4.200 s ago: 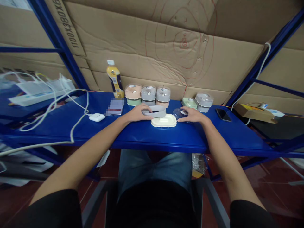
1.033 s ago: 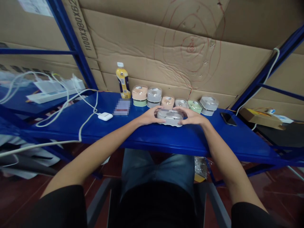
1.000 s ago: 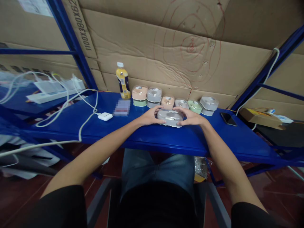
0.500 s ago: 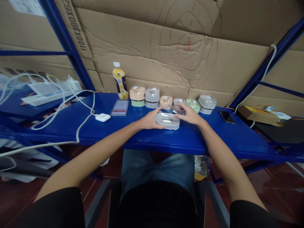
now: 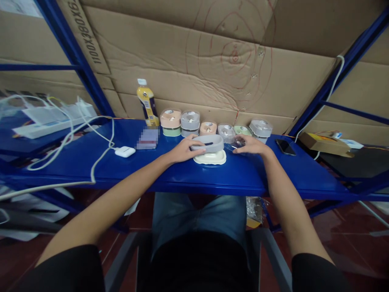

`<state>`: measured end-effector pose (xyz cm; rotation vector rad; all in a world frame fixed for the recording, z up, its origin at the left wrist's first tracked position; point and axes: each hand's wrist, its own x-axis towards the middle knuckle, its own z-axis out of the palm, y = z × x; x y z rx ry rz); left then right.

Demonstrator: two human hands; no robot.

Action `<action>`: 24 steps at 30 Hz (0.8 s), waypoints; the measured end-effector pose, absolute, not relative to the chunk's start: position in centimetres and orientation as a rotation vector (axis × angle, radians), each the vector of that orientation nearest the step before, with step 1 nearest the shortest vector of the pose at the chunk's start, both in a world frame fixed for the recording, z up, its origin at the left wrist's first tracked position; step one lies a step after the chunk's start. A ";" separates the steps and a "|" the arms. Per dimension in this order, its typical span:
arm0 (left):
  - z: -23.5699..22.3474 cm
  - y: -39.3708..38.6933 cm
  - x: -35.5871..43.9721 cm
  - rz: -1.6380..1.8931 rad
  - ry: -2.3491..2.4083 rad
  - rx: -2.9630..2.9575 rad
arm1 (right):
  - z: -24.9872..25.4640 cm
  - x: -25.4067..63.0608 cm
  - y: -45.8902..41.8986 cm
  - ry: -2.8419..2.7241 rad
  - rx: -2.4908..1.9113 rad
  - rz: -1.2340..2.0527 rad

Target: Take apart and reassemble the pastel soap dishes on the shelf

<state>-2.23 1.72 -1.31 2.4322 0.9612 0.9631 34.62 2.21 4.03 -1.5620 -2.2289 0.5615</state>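
Note:
My left hand [image 5: 184,150] grips a grey oval tray [image 5: 215,144] by its left end, thumb below and fingers over the rim. A dark slot shows in the tray. Directly under it, a cream oval base [image 5: 210,158] with a wavy edge rests on the table. To the right, my right hand [image 5: 251,145] has its fingers closed on a clear plastic lid [image 5: 231,146], held low over the table or touching it; I cannot tell which. Behind both hands stands a row of similar lidded boxes, among them a peach box [image 5: 208,128] and a grey box [image 5: 226,130].
A blue table [image 5: 170,176] runs across the view against a cardboard wall [image 5: 170,56]. On its left are a drink bottle [image 5: 147,103], a blurred pack [image 5: 148,138], a white earphone case [image 5: 125,151] and cables. A phone [image 5: 285,147] lies right.
The clear lid has come off and moved right in my right hand. My left hand has raised the grey tray off the cream base, which now shows. The view has shifted slightly.

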 end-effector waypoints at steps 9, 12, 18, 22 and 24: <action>-2.0 4.4 -5.0 0.876 1.287 2.403 | 4.0 34.5 2.0 -2.317 -1.587 0.556; -1.9 4.0 -4.6 0.908 1.218 2.429 | 4.2 34.4 1.8 -2.294 -1.560 0.548; -1.2 1.5 -2.2 0.965 0.924 2.509 | 4.0 33.9 1.7 -2.097 -1.297 0.488; -1.5 0.7 -0.8 0.955 0.937 2.459 | 3.4 31.6 1.5 -2.197 -1.011 0.441; -1.7 0.8 -0.4 0.966 0.930 2.433 | 3.0 29.9 1.3 -2.280 -0.948 0.418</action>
